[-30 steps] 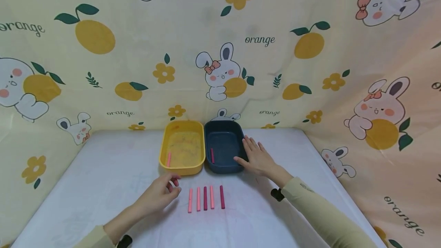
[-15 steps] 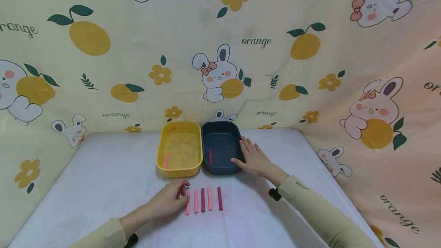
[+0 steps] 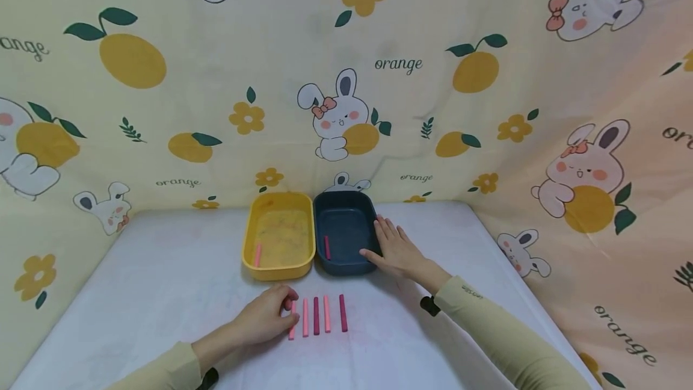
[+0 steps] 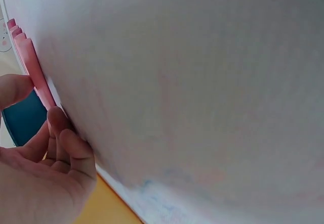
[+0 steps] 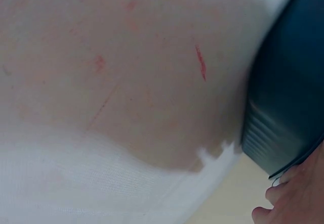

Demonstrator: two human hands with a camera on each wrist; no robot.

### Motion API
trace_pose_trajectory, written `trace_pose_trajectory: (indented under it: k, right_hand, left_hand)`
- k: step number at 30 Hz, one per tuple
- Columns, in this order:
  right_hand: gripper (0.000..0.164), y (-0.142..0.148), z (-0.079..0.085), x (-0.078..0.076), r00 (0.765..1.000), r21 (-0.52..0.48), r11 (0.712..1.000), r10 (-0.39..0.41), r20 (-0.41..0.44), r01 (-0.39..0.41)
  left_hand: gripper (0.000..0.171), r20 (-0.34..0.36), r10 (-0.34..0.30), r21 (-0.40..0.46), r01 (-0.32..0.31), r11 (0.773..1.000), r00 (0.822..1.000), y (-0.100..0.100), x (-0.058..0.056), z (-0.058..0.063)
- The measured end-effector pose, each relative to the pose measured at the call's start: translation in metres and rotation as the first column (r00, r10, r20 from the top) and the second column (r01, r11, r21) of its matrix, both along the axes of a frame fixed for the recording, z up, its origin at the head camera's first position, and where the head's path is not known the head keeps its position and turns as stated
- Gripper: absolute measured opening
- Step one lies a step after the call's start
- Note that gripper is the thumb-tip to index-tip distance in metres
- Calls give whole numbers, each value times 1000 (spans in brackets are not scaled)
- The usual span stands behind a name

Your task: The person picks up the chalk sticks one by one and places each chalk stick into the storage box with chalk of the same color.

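Note:
My left hand (image 3: 265, 315) is at the leftmost light pink crayon (image 3: 292, 333) of a row on the white table. Its thumb and curled fingers pinch that crayon (image 4: 36, 70) in the left wrist view. To its right lie more crayons, light pink (image 3: 305, 318) and dark pink (image 3: 316, 316), side by side. My right hand (image 3: 399, 251) rests on the right side of a dark blue box (image 3: 346, 268), fingers straight along the wall and thumb over the rim. In the right wrist view the fingers (image 5: 291, 204) show at the box's edge.
A yellow box (image 3: 278, 272) stands against the blue one's left side, with a light pink crayon (image 3: 258, 255) inside. One dark pink crayon (image 3: 327, 247) lies in the blue box. Behind the table (image 3: 178, 269) hangs a printed cloth (image 3: 303, 29) with rabbits and oranges.
My left hand has moved right from beside the yellow box's front to the leftmost crayon, and its fingers have closed on it. My right hand stays at the blue box.

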State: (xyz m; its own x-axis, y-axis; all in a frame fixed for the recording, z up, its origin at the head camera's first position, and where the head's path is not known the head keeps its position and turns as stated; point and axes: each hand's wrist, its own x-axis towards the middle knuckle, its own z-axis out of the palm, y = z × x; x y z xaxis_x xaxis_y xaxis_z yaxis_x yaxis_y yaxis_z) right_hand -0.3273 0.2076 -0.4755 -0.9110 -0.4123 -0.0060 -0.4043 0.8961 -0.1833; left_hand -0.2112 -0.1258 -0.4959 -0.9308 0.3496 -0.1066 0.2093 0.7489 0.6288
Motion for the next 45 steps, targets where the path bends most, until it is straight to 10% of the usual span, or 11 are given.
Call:
trace_pose_trajectory:
  k: [21, 45]
  right_hand:
    - [102, -1, -1, 0, 1000, -21, 1000, -15, 16, 15]
    - [101, -2, -1, -2, 999, -6, 1000, -21, 25, 21]
  left_hand:
    - [32, 68, 79, 172, -89, 981, 995, -2, 5, 1]
    - [39, 247, 166, 394, -256, 883, 955, -5, 9, 4]
